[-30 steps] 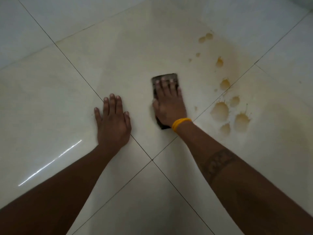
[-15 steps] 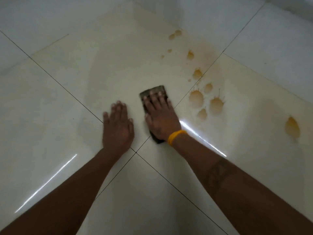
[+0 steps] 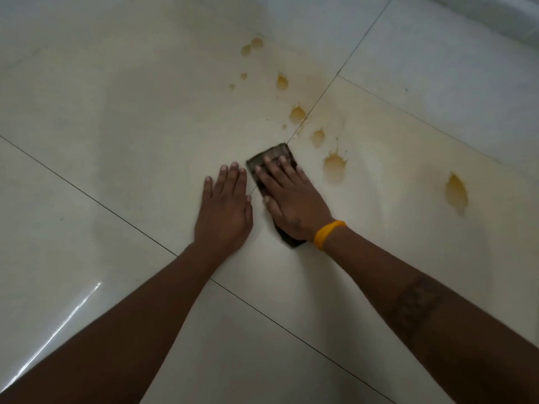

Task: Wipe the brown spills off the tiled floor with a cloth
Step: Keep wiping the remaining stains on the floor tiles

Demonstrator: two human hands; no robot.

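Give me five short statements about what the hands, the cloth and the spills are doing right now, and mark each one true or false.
1. The right hand presses flat on the dark cloth. True.
2. The left hand holds a second cloth. False: it rests bare on the tiled floor.
3. Brown spills remain beyond the cloth. True.
4. The yellow band is on the left wrist. False: it is on the right wrist.
5. The cloth covers the large spill at far right. False: that spill lies uncovered, apart from the cloth.
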